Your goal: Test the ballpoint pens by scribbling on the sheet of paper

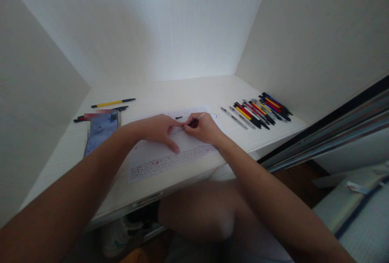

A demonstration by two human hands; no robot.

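My right hand (pixel 204 128) is closed around a pen (pixel 193 122) with a dark grip and a clear barrel, its tip down at the paper. The sheet of paper (pixel 158 152) lies on the desk, with rows of small dark and reddish marks along its near and far parts. My left hand (pixel 162 130) rests on the sheet, thumb and fingers spread, its fingertips close to the pen tip. Just beyond the hands a small black pen cap (pixel 178 117) lies on the paper. A clear pen's end (pixel 215 116) shows behind my right hand.
On the right of the white desk (pixel 170 93) lie two clear pens (pixel 234 118) and a pile of coloured pens (pixel 263 111). At the left are a phone (pixel 101 131), a yellow pen (pixel 113 103) and dark pens (pixel 121 108). White panels enclose the back and sides.
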